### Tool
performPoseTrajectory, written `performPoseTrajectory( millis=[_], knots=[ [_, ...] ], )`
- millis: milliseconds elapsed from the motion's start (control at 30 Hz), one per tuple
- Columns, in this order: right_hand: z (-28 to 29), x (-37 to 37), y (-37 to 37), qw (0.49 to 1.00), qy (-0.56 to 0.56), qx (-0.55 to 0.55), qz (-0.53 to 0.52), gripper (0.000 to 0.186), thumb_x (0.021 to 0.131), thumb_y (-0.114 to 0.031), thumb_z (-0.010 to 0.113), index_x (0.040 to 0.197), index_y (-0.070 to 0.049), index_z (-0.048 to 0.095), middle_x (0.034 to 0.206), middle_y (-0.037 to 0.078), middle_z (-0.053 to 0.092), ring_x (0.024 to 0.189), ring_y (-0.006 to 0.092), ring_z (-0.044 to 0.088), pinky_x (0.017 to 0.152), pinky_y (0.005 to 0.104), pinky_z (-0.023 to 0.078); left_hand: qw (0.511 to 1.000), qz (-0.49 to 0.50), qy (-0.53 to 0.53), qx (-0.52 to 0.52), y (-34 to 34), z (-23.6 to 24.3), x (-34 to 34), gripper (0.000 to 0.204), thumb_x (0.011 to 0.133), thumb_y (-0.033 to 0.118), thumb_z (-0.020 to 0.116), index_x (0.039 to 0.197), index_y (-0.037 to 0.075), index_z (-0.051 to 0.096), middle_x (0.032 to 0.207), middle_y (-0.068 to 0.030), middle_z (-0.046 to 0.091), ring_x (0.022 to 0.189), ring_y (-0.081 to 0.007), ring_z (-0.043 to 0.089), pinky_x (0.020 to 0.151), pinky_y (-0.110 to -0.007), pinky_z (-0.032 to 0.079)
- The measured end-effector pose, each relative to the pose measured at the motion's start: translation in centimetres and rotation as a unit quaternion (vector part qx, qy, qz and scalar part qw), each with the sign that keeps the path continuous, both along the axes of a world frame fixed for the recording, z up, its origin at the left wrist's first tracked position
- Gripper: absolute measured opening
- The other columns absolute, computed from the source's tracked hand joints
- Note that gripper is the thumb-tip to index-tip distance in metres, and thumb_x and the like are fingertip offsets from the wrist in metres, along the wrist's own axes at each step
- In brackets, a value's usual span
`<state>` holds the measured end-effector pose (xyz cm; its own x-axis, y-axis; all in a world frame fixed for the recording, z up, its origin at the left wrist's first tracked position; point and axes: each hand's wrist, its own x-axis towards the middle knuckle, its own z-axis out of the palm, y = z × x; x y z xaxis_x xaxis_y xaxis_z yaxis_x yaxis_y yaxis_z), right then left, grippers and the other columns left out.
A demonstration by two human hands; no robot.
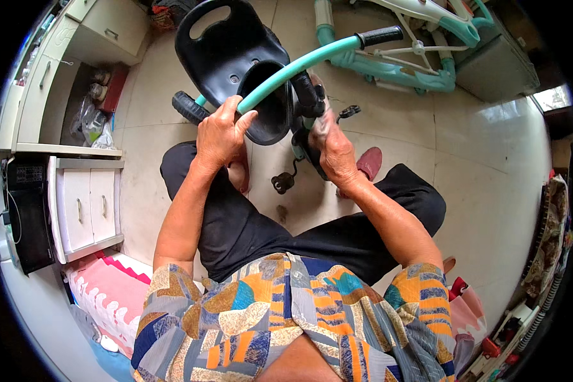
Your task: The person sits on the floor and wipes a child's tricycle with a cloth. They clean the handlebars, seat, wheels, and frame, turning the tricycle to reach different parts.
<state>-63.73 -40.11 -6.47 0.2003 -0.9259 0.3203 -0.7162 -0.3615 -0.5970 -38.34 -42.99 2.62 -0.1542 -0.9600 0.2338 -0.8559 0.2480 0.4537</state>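
Note:
A child's tricycle (219, 51) with a black seat stands on the floor between my knees. My left hand (223, 132) is closed round the near end of its curved green handlebar (299, 67), hiding that end. At the other end a black grip (381, 36) is free. My right hand (335, 155) holds a pale, crumpled cloth (323, 124) against the front part of the tricycle, below the handlebar. The exact spot under the cloth is hidden. A black pedal (282, 183) hangs near my feet, and another pedal (349, 112) shows beyond my right hand.
At the far right lies a pale green and white tubular frame (395, 73) beside a grey box-like thing (496, 67). Along the left stand white cabinets (90, 207) and an open shelf with plastic bags (94, 124). A pink cloth (105, 290) lies at the lower left.

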Motion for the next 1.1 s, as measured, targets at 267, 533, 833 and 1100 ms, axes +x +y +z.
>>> performPoseTrajectory(
  millis=[267,533,833,1100],
  knots=[
    [-1.9,-2.6,-1.6,0.976,-0.163,0.093,-0.113,0.042,0.08,0.006,0.046,0.118,-0.003,0.059,0.108,0.023,0.065,0.104,0.0395,0.063,0.091,0.0415,0.049,1.0,0.007,-0.01,-0.028,-0.3,-1.0,0.3,0.043,0.091,0.042,0.065,0.116,0.008,0.058,0.087,-0.0183,0.07,0.078,-0.0376,0.069,0.066,-0.045,0.055],
    [-2.4,-0.3,-1.4,0.993,0.109,0.011,-0.047,0.048,0.081,-0.012,0.064,0.125,0.003,0.052,0.123,0.018,0.056,0.105,0.0373,0.057,0.083,0.046,0.051,0.998,0.001,-0.021,-0.06,-0.3,-1.4,0.3,0.044,0.091,0.042,0.065,0.117,0.008,0.059,0.087,-0.0187,0.07,0.076,-0.0378,0.069,0.065,-0.045,0.055],
    [-3.9,0.7,6.1,0.933,0.237,-0.025,0.268,0.03,0.077,-0.014,0.06,0.105,-0.004,0.065,0.112,0.011,0.056,0.094,0.0241,0.058,0.077,0.0327,0.05,0.997,-0.004,-0.02,-0.079,-0.4,-1.7,0.5,0.045,0.091,0.045,0.064,0.117,0.008,0.059,0.086,-0.0172,0.07,0.075,-0.0359,0.069,0.063,-0.044,0.055],
    [-1.0,0.7,0.2,0.941,0.189,-0.204,0.193,0.019,0.079,-0.016,0.06,0.095,-0.01,0.067,0.109,0.005,0.06,0.095,0.0199,0.057,0.077,0.0303,0.048,0.997,-0.001,-0.016,-0.073,-0.3,-1.7,0.4,0.044,0.092,0.045,0.063,0.117,0.01,0.059,0.086,-0.0162,0.07,0.075,-0.0348,0.07,0.064,-0.043,0.055]
  ],
)
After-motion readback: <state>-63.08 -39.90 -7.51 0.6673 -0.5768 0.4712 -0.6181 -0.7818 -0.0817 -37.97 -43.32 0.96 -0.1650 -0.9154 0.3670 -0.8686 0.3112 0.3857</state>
